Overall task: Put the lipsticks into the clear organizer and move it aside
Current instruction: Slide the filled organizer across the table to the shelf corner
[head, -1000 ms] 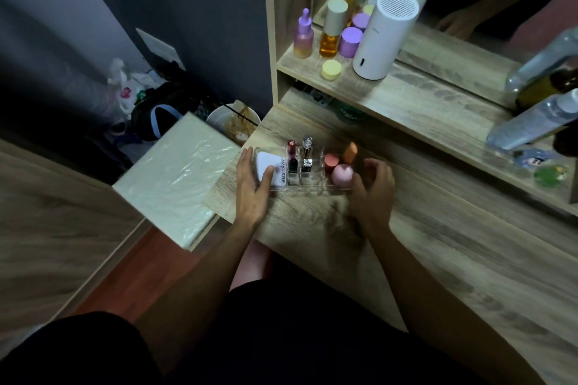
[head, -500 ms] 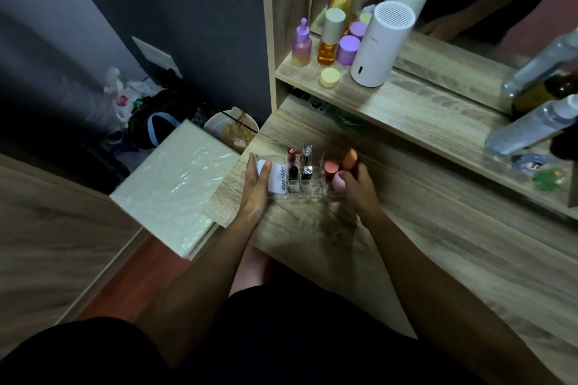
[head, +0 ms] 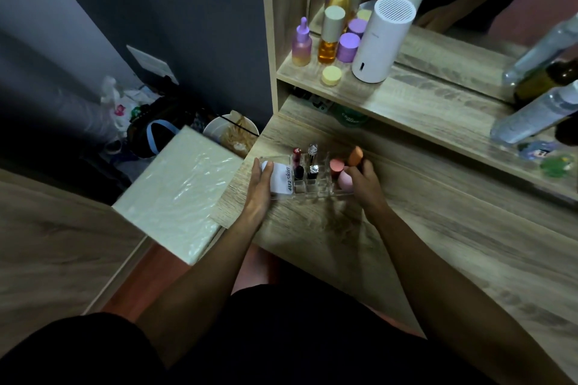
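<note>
Both hands flank the clear organizer (head: 308, 189) near the bench's (head: 438, 244) left edge, the left hand (head: 259, 187) at its left end, the right hand (head: 364, 184) at its right. To their right the bench top lies bare toward the near edge. Behind, a low shelf (head: 422, 109) overhangs the back, carrying a white cylinder (head: 381, 40) and bottles (head: 328, 37). A pale box (head: 178, 200) sits just beside the left edge.
</note>
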